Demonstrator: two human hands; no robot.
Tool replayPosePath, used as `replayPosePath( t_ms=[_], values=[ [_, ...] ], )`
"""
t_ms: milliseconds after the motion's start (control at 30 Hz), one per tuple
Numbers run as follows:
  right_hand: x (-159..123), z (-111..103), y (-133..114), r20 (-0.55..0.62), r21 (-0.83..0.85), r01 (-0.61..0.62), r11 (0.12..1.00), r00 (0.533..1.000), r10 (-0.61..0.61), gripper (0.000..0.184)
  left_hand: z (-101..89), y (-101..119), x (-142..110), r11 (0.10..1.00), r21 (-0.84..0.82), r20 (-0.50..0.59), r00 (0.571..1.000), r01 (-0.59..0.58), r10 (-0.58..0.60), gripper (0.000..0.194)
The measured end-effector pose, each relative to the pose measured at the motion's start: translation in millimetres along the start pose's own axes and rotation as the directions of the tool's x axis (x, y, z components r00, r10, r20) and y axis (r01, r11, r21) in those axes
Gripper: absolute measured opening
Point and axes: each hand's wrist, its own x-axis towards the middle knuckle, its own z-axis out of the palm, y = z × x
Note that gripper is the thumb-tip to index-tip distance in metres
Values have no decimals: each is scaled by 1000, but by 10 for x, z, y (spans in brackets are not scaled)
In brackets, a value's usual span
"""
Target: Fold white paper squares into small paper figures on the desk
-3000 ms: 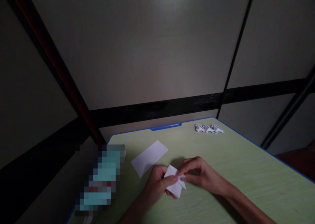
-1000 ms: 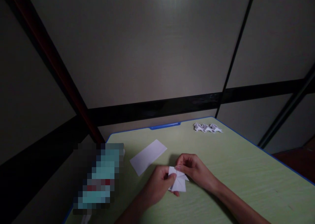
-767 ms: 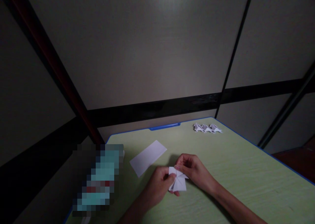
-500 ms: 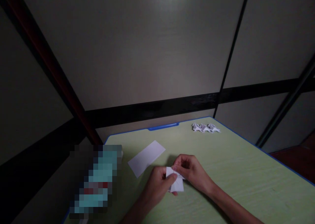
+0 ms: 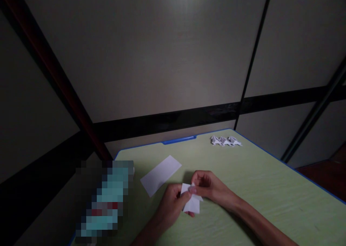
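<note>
A small white partly folded paper piece point(image 5: 192, 203) is held just above the green table point(image 5: 259, 188). My left hand point(image 5: 173, 205) grips its left side with thumb and fingers closed on it. From the right, my right hand point(image 5: 209, 186) pinches its top edge with bent fingers. A flat white rectangular sheet point(image 5: 160, 174) lies on the table just left of and beyond my hands.
Three small folded white paper figures point(image 5: 226, 141) stand in a row at the table's far right corner. A blue clip or handle point(image 5: 179, 139) sits on the far edge. A blurred-out teal object point(image 5: 104, 199) lies at the left edge. A wall with dark beams stands behind.
The paper piece has been folded narrower between my hands over the last seconds; its side flaps are now tucked in. Both hands stay in nearly the same spot.
</note>
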Motion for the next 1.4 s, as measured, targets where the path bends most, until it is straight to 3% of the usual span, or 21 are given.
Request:
replayPosePath(
  t_ms=[133, 500, 767, 1033, 1200, 1300, 1400],
  values=[
    [-20, -1, 52, 51, -24, -8, 1000, 999, 9, 24, -22, -22, -7, 1000, -2, 51, 999, 17, -17, 25],
    [-23, 28, 122, 9, 32, -68, 997, 998, 68, 34, -51, -6, -44, 999, -38, 172, 985, 12, -5, 29],
    [-8, 54, 81, 23, -19, -20, 1000, 1000, 21, 38, -43, 11, -49, 999, -53, 122, 992, 12, -5, 27],
    [-16, 94, 66, -58, -72, -4, 997, 998, 0, 37, -70, -71, -44, 999, 13, -41, 998, -42, 43, 14],
    [-37, 147, 65, -11, 153, -38, 987, 999, 41, 36, -46, -5, -56, 1000, 0, 71, 997, -20, 20, 23],
    [-45, 214, 85, 39, 382, -84, 920, 996, 74, 35, -23, 22, -72, 998, -62, 110, 994, -2, 9, 26],
    [-40, 246, 120, 49, 475, -108, 873, 994, 96, 35, -12, 21, -79, 997, -77, 127, 992, -16, 26, 27]
  ],
)
